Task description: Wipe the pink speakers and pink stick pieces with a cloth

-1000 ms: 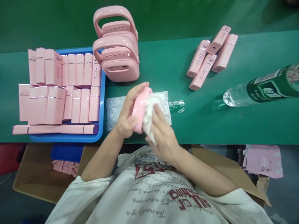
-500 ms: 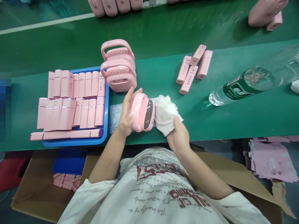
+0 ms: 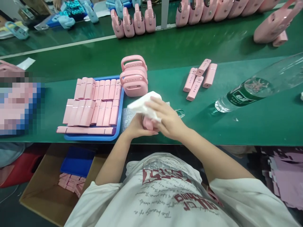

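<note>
My left hand (image 3: 136, 127) is wrapped round a pink device (image 3: 148, 123), mostly hidden under a white cloth (image 3: 145, 105). With fingers pressed on the cloth, my right hand (image 3: 169, 119) covers the device from the right. Behind my hands stand two pink devices with handles (image 3: 134, 82), one behind the other. A strip of bubble wrap (image 3: 127, 117) lies under my left hand. On the left, a blue tray (image 3: 119, 116) holds several pink boxes (image 3: 88, 115).
Several small pink boxes (image 3: 195, 88) lie at the right of the green table (image 3: 220, 129), near a leaning clear bottle (image 3: 243, 93). More pink devices (image 3: 210, 11) line the back ledge. Below the table is a cardboard box (image 3: 40, 189).
My right hand has brought the cloth left and up onto the device. The device has turned and is now largely covered. The view has shifted, showing more of the back and left.
</note>
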Motion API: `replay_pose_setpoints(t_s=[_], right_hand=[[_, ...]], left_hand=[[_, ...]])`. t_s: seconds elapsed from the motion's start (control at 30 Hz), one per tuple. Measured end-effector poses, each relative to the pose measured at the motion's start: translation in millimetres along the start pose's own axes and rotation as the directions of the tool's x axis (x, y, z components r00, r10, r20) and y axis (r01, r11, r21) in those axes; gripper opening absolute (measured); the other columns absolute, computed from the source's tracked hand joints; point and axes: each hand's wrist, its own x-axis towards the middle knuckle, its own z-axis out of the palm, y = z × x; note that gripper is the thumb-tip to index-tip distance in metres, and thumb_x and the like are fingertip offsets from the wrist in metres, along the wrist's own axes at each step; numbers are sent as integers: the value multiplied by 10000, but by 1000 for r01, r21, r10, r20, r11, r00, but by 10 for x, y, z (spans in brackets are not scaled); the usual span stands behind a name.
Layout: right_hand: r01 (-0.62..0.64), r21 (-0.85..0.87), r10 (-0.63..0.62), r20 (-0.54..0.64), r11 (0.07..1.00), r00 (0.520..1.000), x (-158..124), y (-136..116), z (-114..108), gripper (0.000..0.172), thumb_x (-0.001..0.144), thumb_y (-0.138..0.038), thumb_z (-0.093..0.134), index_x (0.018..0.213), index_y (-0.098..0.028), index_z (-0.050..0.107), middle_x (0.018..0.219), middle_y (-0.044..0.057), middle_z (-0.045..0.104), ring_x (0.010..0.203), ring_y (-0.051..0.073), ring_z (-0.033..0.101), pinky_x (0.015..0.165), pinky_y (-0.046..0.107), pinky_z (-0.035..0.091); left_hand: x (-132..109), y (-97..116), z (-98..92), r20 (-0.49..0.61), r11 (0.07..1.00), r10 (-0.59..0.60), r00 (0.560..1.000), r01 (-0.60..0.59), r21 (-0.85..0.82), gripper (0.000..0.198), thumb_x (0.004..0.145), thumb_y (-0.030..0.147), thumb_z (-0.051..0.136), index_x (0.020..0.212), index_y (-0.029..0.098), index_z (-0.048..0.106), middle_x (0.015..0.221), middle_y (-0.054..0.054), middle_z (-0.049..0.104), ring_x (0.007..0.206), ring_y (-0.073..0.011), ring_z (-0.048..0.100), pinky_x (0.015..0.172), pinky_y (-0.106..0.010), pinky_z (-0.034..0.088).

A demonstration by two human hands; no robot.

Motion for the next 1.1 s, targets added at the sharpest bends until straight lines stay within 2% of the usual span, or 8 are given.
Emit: replay_pose_setpoints(t_s=[0.17,0.3,0.4,0.53,0.67,0.77,0.9,1.1], right_hand=[[355,-132,-339,129,925,932,-127,-22,81,255,962,-248,472,1109,-197,674,1225,66,686,1275,180,550,1116,402,418],[-129,72,137,-108,989,985,-64,206,39,421,976,-491,382,1131,-219,664,1128,89,708,1149,230,624,1054,446,452],[-547,302,579,-24,781,815,-95,341,-3,655,867,-744,355,972,-183,676,805,64,698,795,218,667,775,370,560],[-686,304,712,34,661,701,-270,334,-6,714,804,-824,339,715,-167,604,542,11,536,498,146,502,478,279,447],[-697,267,723,-3,666,690,-294,255,57,705,824,-806,330,821,-164,622,642,35,585,614,177,563,582,306,493],[-621,229,646,-54,750,761,-191,231,103,682,893,-730,284,1068,-178,644,929,100,683,984,254,635,891,400,515],[-223,9,222,-125,975,967,-99,194,88,504,1001,-464,281,1346,-184,519,1374,137,557,1379,256,418,1136,496,347],[230,-417,-247,15,879,969,-228,56,23,345,981,-262,415,1286,-248,576,1338,57,599,1460,247,282,1135,488,372]], left_hand=[[-25,-14,44,-20,998,-54,998,54,12,502,912,623,401,1206,262,588,1330,-80,589,1334,-305,480,1038,-594,450],[52,36,25,-77,999,22,997,-20,26,841,709,662,669,1388,224,437,1457,-113,464,1416,-386,333,1088,-600,379],[69,10,-44,-70,996,89,994,-89,12,1101,581,540,827,1486,221,288,1544,-184,340,1408,-405,341,1151,-582,301],[67,-78,-77,-119,985,9,993,-29,-170,969,674,661,700,1473,232,358,1541,-145,370,1416,-391,332,1164,-536,274],[164,19,6,-309,959,-77,948,-14,-285,667,755,578,673,1321,242,568,1408,-101,551,1328,-340,472,1135,-467,334],[298,190,73,-401,907,-212,891,27,-421,381,746,487,726,999,202,733,1191,-91,693,1197,-302,590,1059,-422,419],[448,390,94,-360,657,-424,831,8,-754,299,753,425,731,938,191,731,1021,-43,738,1084,-235,650,976,-346,482],[521,641,48,-144,369,-603,785,115,-922,272,838,415,650,949,167,666,796,-31,687,663,-143,665,658,-281,552]])
